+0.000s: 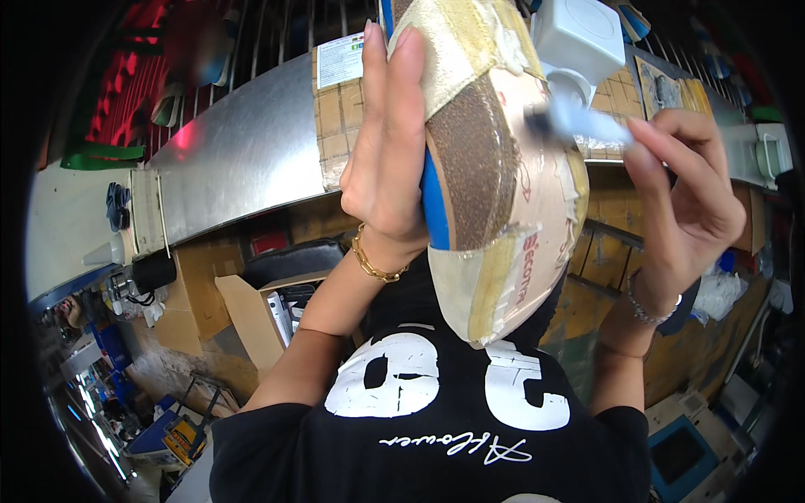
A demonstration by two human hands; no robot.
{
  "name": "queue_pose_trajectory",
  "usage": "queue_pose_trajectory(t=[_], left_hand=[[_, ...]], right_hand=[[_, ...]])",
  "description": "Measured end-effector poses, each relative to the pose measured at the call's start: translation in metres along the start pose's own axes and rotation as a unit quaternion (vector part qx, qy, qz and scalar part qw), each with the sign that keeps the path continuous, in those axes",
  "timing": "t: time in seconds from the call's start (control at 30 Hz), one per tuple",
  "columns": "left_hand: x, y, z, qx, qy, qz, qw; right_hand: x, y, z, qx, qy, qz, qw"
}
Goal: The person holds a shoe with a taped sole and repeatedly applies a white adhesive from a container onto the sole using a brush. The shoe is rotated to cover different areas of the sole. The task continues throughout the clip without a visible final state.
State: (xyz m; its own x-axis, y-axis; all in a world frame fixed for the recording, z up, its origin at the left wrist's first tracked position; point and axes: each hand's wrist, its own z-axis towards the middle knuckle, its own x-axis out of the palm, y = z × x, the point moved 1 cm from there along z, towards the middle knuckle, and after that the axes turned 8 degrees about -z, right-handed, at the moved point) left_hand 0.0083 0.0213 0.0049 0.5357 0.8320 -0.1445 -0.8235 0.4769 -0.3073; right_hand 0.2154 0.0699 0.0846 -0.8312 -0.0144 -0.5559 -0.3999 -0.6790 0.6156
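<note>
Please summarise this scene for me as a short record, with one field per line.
Left hand: holds the unfinished shoe, fingers straight along its side
Right hand: pinches a pale, dark-tipped tool
Shoe view: pale underside towards the camera, brown side, cream ends
Tool contact: tip at the underside; blur hides whether it touches
Beyond: metal bench bearing cardboard; white container
Wrists: gold-coloured bracelet left, silver-coloured bracelet right

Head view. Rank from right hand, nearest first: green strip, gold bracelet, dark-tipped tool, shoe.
From the right hand:
1. dark-tipped tool: in its fingertips, motion-blurred
2. shoe: picture centre, beside the left hand
3. gold bracelet: on the left wrist
4. green strip: far left, beyond the bracelet
</note>
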Motion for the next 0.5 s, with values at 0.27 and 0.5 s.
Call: queue_pose_trajectory(t=[0.27,0.5], left_hand=[[-0.009,0.006,0.0,-0.042,0.023,0.034,0.998],[-0.009,0.0,0.003,-0.032,0.017,0.024,0.999]], right_hand=[[0.003,0.026,-0.02,0.08,0.057,0.097,0.99],[0.008,0.028,-0.013,0.037,-0.011,-0.016,0.999]])
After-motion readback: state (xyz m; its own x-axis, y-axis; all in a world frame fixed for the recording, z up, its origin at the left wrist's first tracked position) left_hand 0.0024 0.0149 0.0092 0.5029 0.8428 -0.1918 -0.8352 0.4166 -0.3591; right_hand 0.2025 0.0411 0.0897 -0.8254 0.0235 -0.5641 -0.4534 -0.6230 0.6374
